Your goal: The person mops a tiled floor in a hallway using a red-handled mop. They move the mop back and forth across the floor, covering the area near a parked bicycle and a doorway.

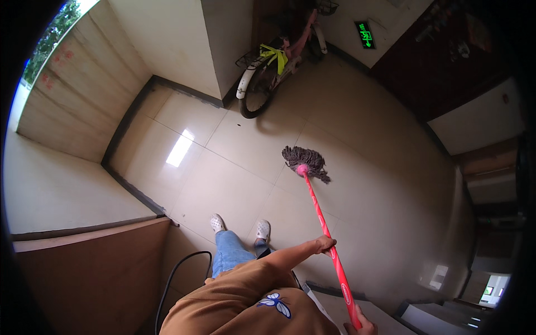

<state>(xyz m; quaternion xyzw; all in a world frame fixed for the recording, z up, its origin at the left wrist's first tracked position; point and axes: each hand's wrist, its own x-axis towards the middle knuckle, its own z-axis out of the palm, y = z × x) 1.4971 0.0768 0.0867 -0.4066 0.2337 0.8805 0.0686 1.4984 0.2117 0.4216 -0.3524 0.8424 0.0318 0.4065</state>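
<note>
A string mop with a red handle (321, 217) slants across the floor in front of me. Its dark grey mop head (305, 157), joined by a pink socket (302, 169), rests on the tiles. My left hand (325, 245) grips the handle around its middle, with the arm reaching across my body. Near the upper end of the handle, at the bottom edge of the view, my right hand (365, 323) is closed around it and partly cut off. My feet in pale perforated clogs (263, 229) stand on the floor left of the handle.
Beyond the mop head, a pink bicycle (255, 79) with a yellow-green cloth (276, 57) stands against the wall. A low parapet wall (83, 79) bounds the left side. A brown panel (96, 272) and black cable (167, 280) are at lower left. A dark door (439, 63) stands at upper right.
</note>
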